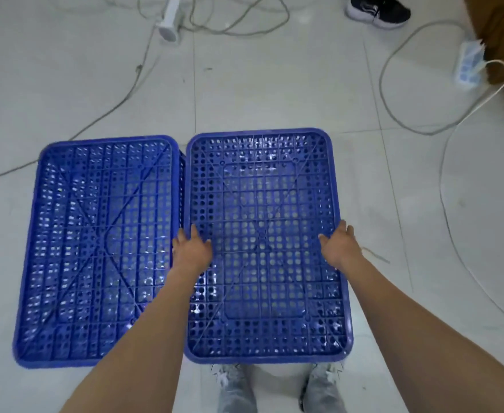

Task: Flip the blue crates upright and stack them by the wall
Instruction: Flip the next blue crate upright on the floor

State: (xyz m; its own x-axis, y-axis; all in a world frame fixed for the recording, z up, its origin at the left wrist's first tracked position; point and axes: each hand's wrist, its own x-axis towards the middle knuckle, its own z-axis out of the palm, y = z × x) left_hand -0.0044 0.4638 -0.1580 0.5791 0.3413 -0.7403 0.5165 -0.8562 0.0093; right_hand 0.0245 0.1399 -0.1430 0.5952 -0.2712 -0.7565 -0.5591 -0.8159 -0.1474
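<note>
Two blue crates are seen lying upside down on the tiled floor, side by side and almost touching along their long edges. The right crate sits directly ahead of the person's grey shoes; the left crate lies just beside it. No wall is clearly shown in view, so where the stack is to go cannot be told.

The step in hand is judged to be the taking hold of the right crate so that it may be flipped upright. The left hand is laid over the crate's left long edge, fingers spread and reaching into the narrow gap between the two crates. The right hand is set against the right long edge, palm turned inward, fingers extended. Both grips are open; neither is yet closed around the rim. The forearms are stretched forward and down, roughly parallel, with the hands level with one another at about the middle of the crate's length.

For the flip to be done well, the fingers should be curled under both rims at matching points, so that the load is balanced. The crate is best lifted clear of its neighbour before being turned, as the left rim could otherwise be caught. The cables trailing on the floor to the right should be minded when the crate is carried.
</note>
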